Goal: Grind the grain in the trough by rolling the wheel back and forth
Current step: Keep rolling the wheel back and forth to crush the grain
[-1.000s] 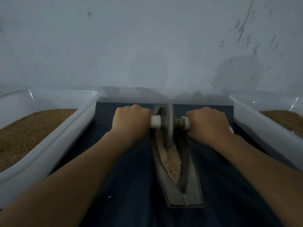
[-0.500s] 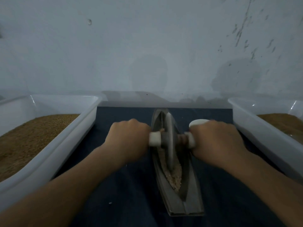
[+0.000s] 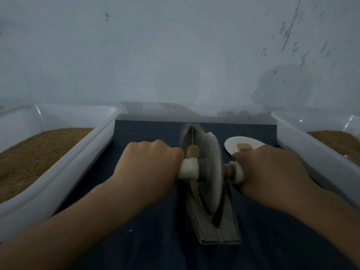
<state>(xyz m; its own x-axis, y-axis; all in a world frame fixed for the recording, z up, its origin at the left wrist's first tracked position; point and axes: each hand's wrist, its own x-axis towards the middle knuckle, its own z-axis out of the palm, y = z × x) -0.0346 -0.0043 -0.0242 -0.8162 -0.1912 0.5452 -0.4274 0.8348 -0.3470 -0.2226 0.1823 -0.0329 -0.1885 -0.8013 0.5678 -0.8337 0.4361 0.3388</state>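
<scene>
A narrow grey boat-shaped trough [image 3: 218,233] lies lengthwise on the dark blue cloth in front of me. A grey disc wheel [image 3: 212,172] stands upright in it at about mid-length, on an axle with white handle ends. My left hand [image 3: 148,168] grips the left handle [image 3: 188,169]. My right hand [image 3: 272,172] grips the right handle [image 3: 238,172]. Pale crushed grain [image 3: 192,151] lies in the trough beyond the wheel and along its left side. The wheel hides the grain beneath it.
A white plastic tub [image 3: 81,160] holding brown grain stands at the left, and another white tub [image 3: 303,145] with grain at the right. A small white dish [image 3: 233,144] sits just beyond my right hand. A pale wall rises close behind the cloth.
Both hands have pulled the wheel towards me along the trough, from its far end to about the middle. Grain now shows beyond the wheel, and the white dish has come into view.
</scene>
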